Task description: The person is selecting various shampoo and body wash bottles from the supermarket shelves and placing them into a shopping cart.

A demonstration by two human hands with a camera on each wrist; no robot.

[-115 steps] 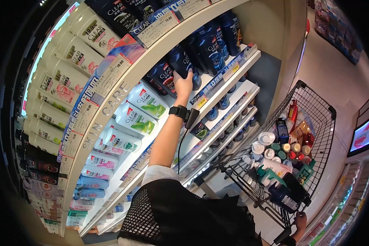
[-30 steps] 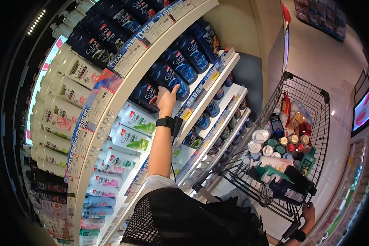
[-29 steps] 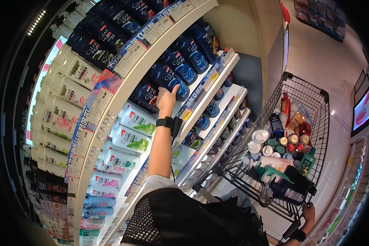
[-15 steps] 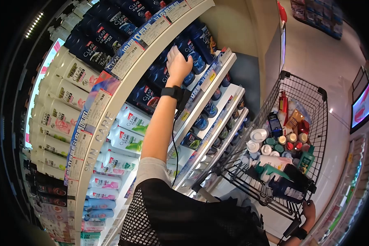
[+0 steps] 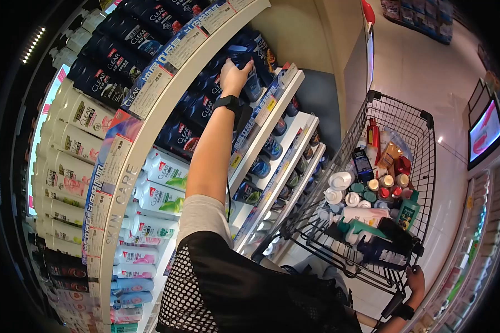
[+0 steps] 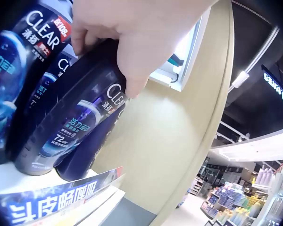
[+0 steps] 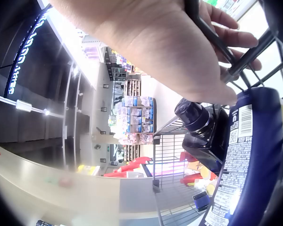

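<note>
My left hand (image 5: 235,77) grips a dark blue Clear shampoo bottle (image 6: 75,113) by its upper end, thumb on one side and fingers on the other. The bottle leans, its base close over the shelf (image 6: 4,181) edge, between similar bottles (image 6: 14,70). In the head view the hand covers part of it. Low on the right, my right hand (image 5: 415,280) holds the near corner of a black wire shopping cart (image 5: 400,105), fingers curled past a bar in the right wrist view. Just under that hand lie a navy bottle (image 7: 262,141) and a black bottle (image 7: 205,136).
White Clear bottles (image 5: 164,197) stand nearer along the same shelf unit. A curved upper shelf edge (image 5: 166,91) with price labels overhangs the reaching arm. Lower shelves hold more bottles. Many toiletries fill the cart. A lit screen (image 5: 485,132) stands beyond it.
My left hand has left the nearer dark bottles, passed open over the row, and now grips a bottle farther along. The right hand stays at the cart's corner.
</note>
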